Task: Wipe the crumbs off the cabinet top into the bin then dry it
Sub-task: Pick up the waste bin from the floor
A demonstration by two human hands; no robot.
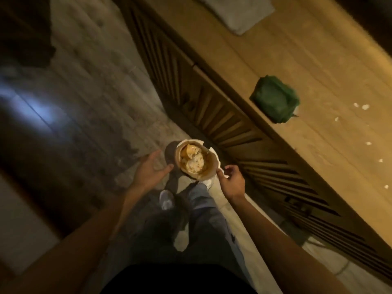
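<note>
White crumbs (365,106) lie scattered on the wooden cabinet top (318,60), untouched, just beside a green cloth (275,99); a grey towel (237,11) rests further along. The bin (196,159) stands on the floor (89,81) against the cabinet front, with the left hand (151,169) spread empty beside it and the right hand (232,181) pinching its white liner edge. Judged stage: positioning the bin; next, lift it to the cabinet edge below the crumbs.

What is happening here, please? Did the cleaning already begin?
It looks not begun. The person stands beside the cabinet top, reaching both hands toward the small bin on the floor. The right hand pinches its white liner edge; the left hand is open beside it. White crumbs lie on the wood, near a green cloth. A grey towel lies farther along.
</note>
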